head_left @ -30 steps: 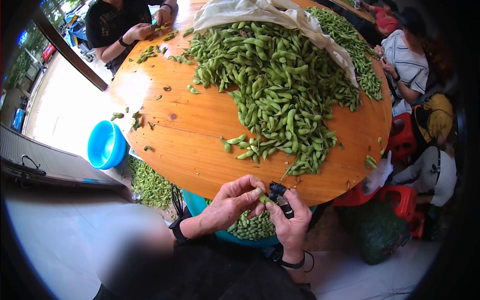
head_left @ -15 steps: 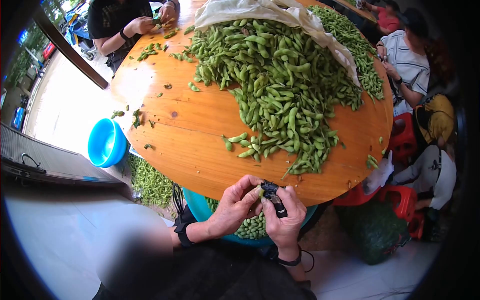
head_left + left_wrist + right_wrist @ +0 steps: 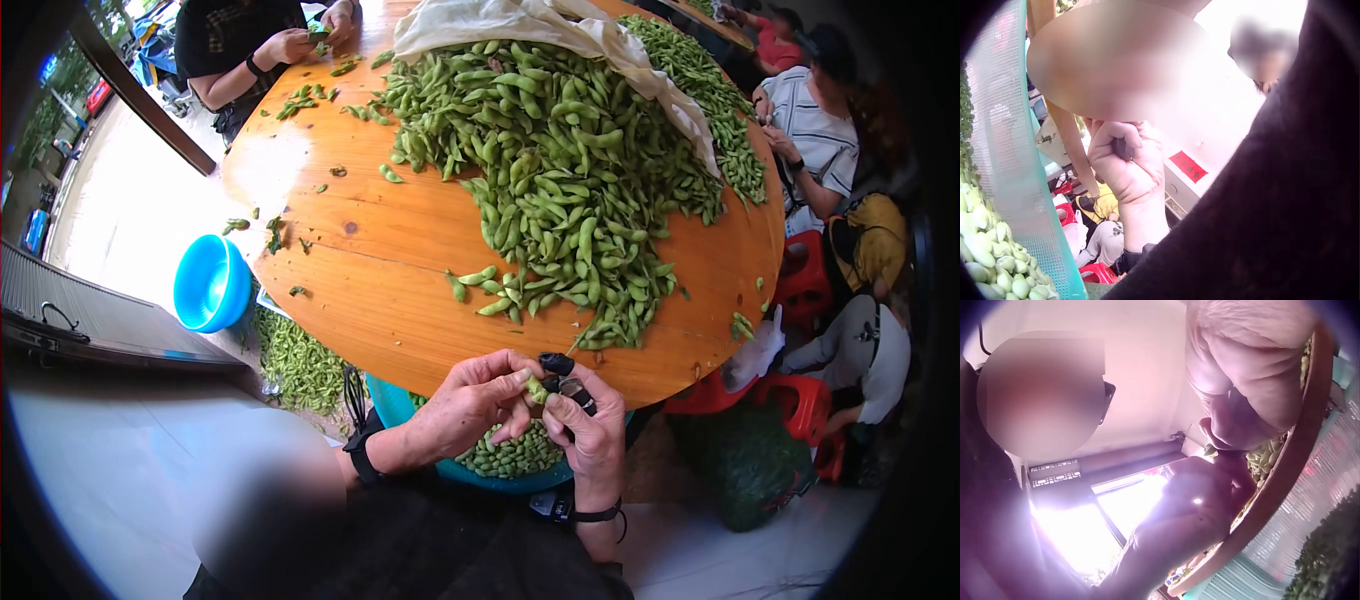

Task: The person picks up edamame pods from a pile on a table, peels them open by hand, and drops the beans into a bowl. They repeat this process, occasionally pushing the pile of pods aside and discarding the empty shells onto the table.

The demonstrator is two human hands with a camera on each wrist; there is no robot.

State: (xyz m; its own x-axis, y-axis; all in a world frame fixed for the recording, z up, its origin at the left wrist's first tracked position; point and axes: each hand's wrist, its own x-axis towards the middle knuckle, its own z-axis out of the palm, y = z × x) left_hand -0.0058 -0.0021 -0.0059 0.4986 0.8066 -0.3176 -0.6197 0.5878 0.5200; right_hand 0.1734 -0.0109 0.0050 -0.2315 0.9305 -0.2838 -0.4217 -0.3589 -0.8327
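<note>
In the head view my left hand (image 3: pixel 480 405) pinches a green soybean pod (image 3: pixel 537 390) between thumb and fingers at the table's near edge. From the other side, my right hand (image 3: pixel 592 430) has its thumb and index finger on the same pod. Black wrapping (image 3: pixel 557 364) with a shiny band covers part of that index finger. Below both hands, a teal basket (image 3: pixel 385 405) holds shelled green beans (image 3: pixel 510 458). The right wrist view shows both hands, the right one (image 3: pixel 1247 369) close to the lens; its fingertips are mostly hidden.
A large heap of pods (image 3: pixel 550 180) covers much of the wooden table (image 3: pixel 390 270), under a pale cloth (image 3: pixel 500 28). A blue basin (image 3: pixel 212 285) stands left, near pods on the floor (image 3: pixel 300 365). Other people sit around, with red stools (image 3: pixel 800 400) at the right.
My hands came closer together over the pod, the black wrapping partly covering it; now my right hand sits slightly farther right and the pod shows again. The left hand stays near its place.
</note>
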